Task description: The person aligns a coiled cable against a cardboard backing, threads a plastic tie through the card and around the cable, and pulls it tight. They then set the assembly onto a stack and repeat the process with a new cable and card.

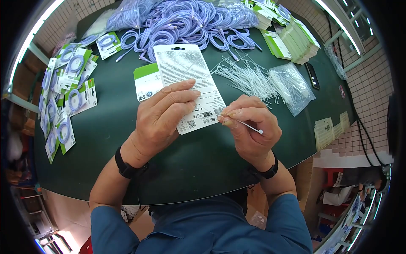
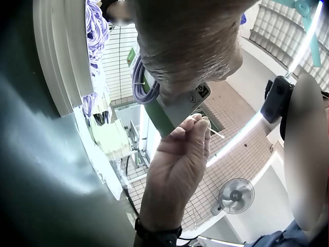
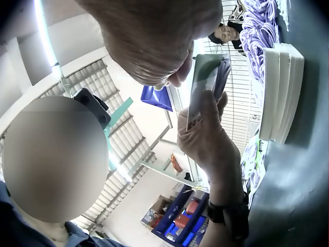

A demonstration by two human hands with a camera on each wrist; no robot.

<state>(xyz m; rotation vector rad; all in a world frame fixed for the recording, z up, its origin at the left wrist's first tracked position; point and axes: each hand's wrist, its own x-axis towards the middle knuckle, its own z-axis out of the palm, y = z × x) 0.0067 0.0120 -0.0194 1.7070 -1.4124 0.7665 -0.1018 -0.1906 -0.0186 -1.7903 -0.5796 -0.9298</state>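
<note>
I have the left hand (image 1: 165,111) gripping the printed card (image 1: 182,63), which reaches beyond its fingers; its thumb is hidden from the head view. The right hand (image 1: 253,129) pinches a white cable tie (image 1: 249,126), head jutting right, tip hard to make out. Farther right lie loose ties (image 1: 243,77); beyond, purple cables (image 1: 182,21).

The person wears a teal-blue shirt (image 1: 203,230) whose short left sleeve (image 1: 112,228) and right sleeve (image 1: 291,222) leave the forearms bare, with a stitched seam or pocket edge crossing its front on the left. Below the bare left hand (image 1: 163,112) and right hand (image 1: 256,129) sit a black left wrist strap (image 1: 124,164) and right wrist strap (image 1: 271,168), the left one bearing a boxy dark module (image 3: 237,220). A black, rounded-corner camera (image 2: 276,104) is worn at the head.
</note>
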